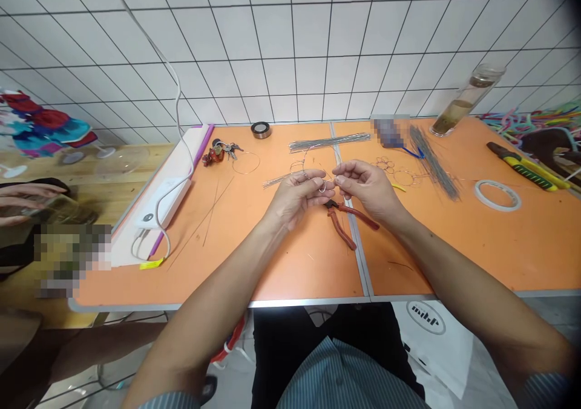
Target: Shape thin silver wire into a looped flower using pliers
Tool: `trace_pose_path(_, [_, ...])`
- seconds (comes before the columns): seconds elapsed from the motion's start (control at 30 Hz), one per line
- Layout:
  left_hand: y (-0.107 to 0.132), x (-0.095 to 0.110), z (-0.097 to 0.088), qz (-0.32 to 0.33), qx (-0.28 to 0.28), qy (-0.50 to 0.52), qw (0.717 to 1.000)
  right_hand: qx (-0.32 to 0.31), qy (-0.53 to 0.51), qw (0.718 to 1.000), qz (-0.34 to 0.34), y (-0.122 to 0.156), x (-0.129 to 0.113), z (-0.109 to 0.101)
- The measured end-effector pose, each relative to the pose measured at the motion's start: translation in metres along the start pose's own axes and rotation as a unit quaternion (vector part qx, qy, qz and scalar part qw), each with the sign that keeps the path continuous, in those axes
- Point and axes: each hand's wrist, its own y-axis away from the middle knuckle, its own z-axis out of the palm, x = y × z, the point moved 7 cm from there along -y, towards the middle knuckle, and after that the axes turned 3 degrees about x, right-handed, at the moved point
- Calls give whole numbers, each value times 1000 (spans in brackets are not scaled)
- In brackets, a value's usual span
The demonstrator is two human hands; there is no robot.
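My left hand (297, 196) and my right hand (365, 186) meet above the middle of the orange table (281, 264). Both pinch a thin silver wire (323, 185) bent into a small loop between the fingertips. Red-handled pliers (345, 221) lie on the table just below my hands, untouched. A bundle of straight silver wires (329, 141) lies behind my hands, and several finished wire rings (394, 168) rest to the right of them.
A tape roll (497, 193), a yellow-black tool (526, 168) and a glass bottle (467, 99) sit at the right. Black tape (261, 129), keys (220, 151) and a white device with cable (167, 190) are at the left. Another person's hand (22, 198) shows far left.
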Motion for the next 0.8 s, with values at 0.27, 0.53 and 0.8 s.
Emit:
trace_pose_path(0.27, [2, -6, 2, -28, -18, 23, 999, -41, -76, 995, 44, -2, 11, 2])
trace_pose_path(0.53, [2, -6, 4, -41, -59, -28, 997, -145, -165, 960, 175, -4, 33, 3])
trace_pose_path(0.8, [9, -10, 10, -87, -116, -94, 985, -241, -121, 950, 159, -1, 37, 2])
